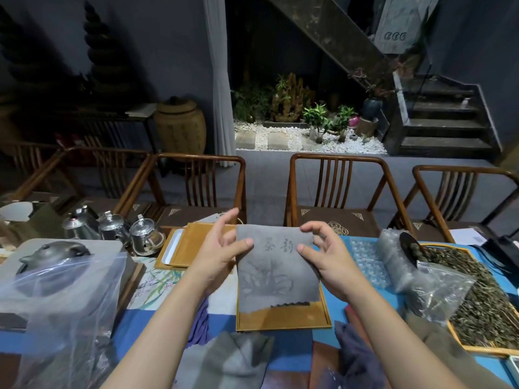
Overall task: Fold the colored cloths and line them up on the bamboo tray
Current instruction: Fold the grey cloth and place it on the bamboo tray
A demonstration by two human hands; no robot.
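At frame centre a cloth point(276, 265) hangs between the left hand point(222, 258) and right hand point(327, 258), over the bamboo tray point(283, 318) on the tabletop point(295, 352). Kettles point(118, 228) stand at middle left, loose cloths point(233, 357) lie at the bottom edge, and chairs point(337, 189) stand behind.

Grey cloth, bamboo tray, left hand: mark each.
Grey cloth point(276, 272), head view, middle of its printed face.
Bamboo tray point(283, 317), head view, bare floor below the cloth.
Left hand point(217, 252), head view, palm.

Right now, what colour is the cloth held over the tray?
Grey cloth with darker printed characters and a plant motif; head view.
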